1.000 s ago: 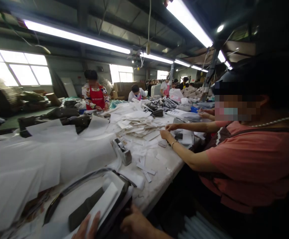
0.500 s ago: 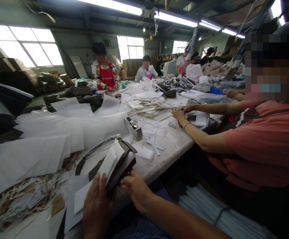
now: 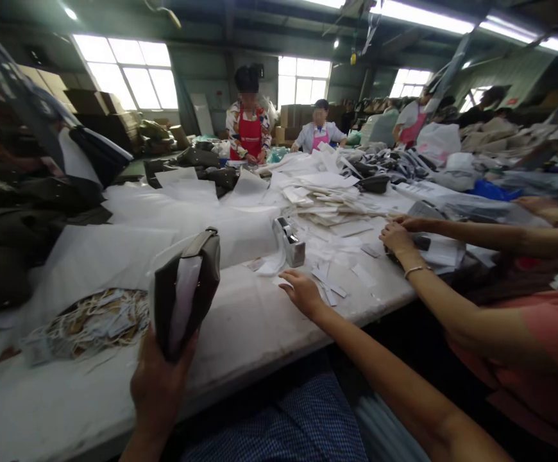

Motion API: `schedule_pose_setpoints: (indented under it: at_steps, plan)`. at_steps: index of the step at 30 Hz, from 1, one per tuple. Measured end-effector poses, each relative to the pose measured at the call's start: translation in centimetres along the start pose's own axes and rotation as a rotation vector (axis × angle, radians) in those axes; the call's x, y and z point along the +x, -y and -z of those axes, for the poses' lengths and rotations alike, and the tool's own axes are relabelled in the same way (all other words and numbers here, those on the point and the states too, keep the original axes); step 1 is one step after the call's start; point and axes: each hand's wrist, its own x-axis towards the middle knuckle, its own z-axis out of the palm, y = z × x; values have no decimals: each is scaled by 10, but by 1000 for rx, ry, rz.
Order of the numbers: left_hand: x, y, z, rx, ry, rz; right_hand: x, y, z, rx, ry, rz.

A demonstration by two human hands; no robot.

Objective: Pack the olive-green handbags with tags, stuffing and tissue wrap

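Note:
My left hand point(image 3: 161, 378) is closed around the lower end of a dark handbag point(image 3: 208, 273), holding it tilted up above the near side of the table. A pale strip or wrap point(image 3: 186, 298) runs down the bag's side, and its short strap lies at the top. My right hand point(image 3: 303, 295) is stretched out over the tabletop with thumb and fingers apart and nothing in them. Just beyond its fingertips stands a tape dispenser point(image 3: 290, 242). Narrow white paper strips point(image 3: 328, 281) lie to the right of that hand.
Left of the bag sits a heap of stringed tags point(image 3: 108, 321). White sheets point(image 3: 163, 212) and a pile of white pads point(image 3: 324, 199) spread behind. More dark bags point(image 3: 0, 269) are stacked at far left. At right, a co-worker's hands point(image 3: 399, 237) handle something over the table point(image 3: 254, 321).
My view has swung left. The bag has been raised upright in my left hand, and my right hand has left it and moved forward toward the tape dispenser. Its loose white inserts no longer show.

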Motion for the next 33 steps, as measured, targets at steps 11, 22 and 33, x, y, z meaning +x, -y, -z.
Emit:
schedule_pose_setpoints:
  at_steps: [11, 22, 33]
  plan:
    - [1, 2, -6, -65, 5, 72, 91, -1, -34, -156, 2, -463]
    - [-1, 7, -11, -95, -13, 39, 105, -19, -34, -73, -10, -386]
    - [-5, 8, -15, -109, -56, -89, 137, -1, 17, -46, -207, 53]
